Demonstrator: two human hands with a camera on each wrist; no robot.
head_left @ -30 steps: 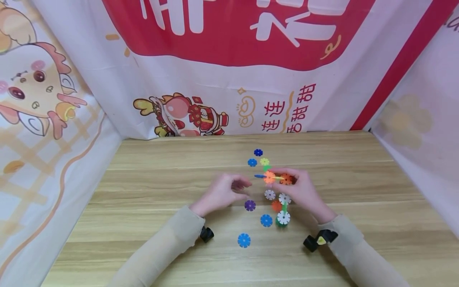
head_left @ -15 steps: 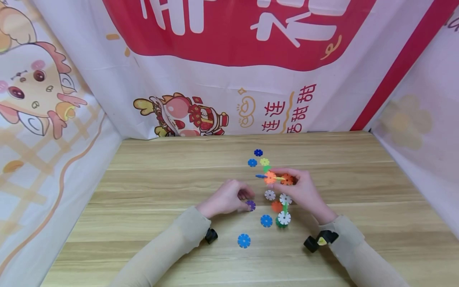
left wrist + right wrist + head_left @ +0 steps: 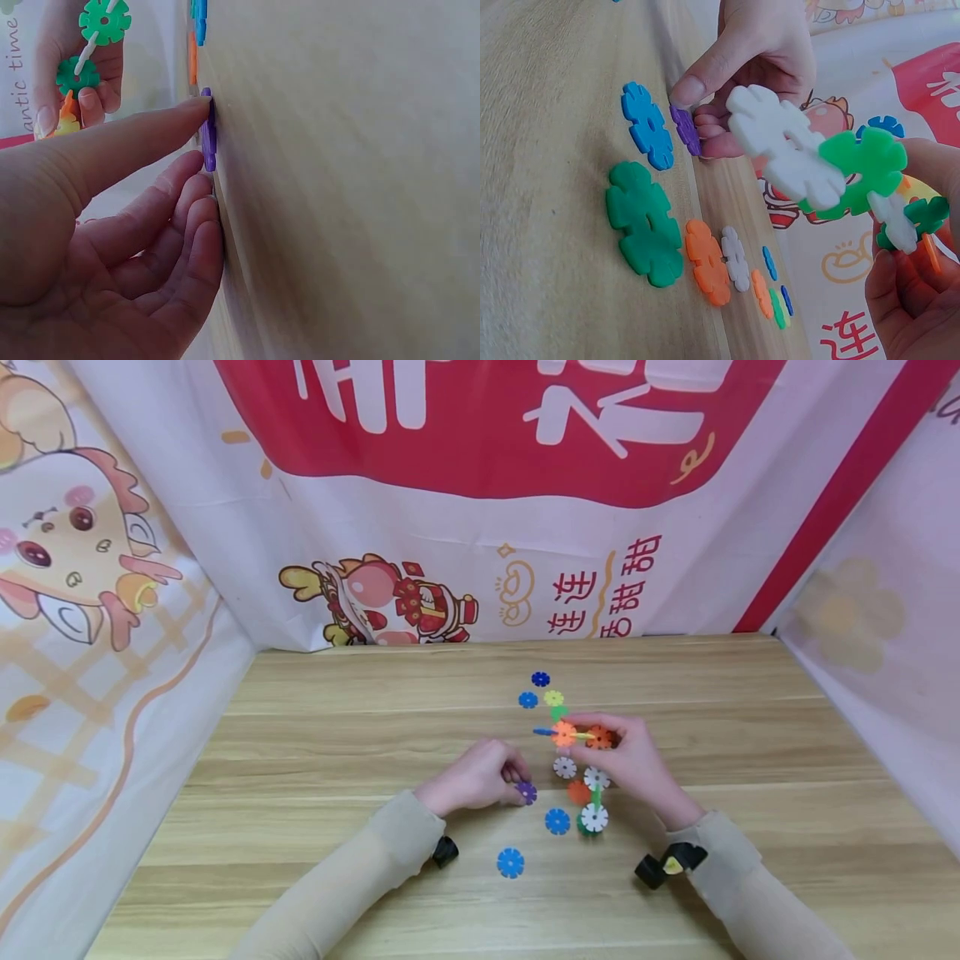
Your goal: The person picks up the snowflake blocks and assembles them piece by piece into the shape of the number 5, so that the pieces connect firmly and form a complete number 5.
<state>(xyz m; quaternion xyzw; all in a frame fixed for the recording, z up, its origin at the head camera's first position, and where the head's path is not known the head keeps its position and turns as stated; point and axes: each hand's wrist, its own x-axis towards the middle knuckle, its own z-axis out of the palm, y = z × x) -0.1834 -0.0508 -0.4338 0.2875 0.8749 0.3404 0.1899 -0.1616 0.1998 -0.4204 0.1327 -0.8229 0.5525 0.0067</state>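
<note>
- The left hand (image 3: 480, 774) has thumb and fingers pinching the edge of a purple disc (image 3: 527, 792), which sits right at the fingertips; whether it is fully clear of the wooden table (image 3: 315, 760) is hard to tell.
- The right hand (image 3: 630, 758), farther from the person than those fingers and to their right, grasps a chain of notched discs (image 3: 786, 146) between thumb and fingers, held up off the tabletop.
- From the right fingertips the chain reaches leftward in orange and blue, and toward the person as a white, green and white string (that last white piece hangs in the air).
- Between the left fingertips and that string lie a pale disc (image 3: 565, 767) and an orange disc (image 3: 578, 792).
- Nearer the person than the left fingertips are two blue discs (image 3: 557, 821) and, over to the right, a dark green disc (image 3: 645, 225) flat on the wood.
- Beyond the right fingertips, a light green disc (image 3: 559, 712) lies just past the forefinger, then a yellow disc (image 3: 553, 698), a mid-blue disc (image 3: 528, 700) and a navy disc (image 3: 540, 679) farther off.
- Behind the fingers, each wrist carries a black device (image 3: 651, 870) below a beige sleeve (image 3: 330, 885).
</note>
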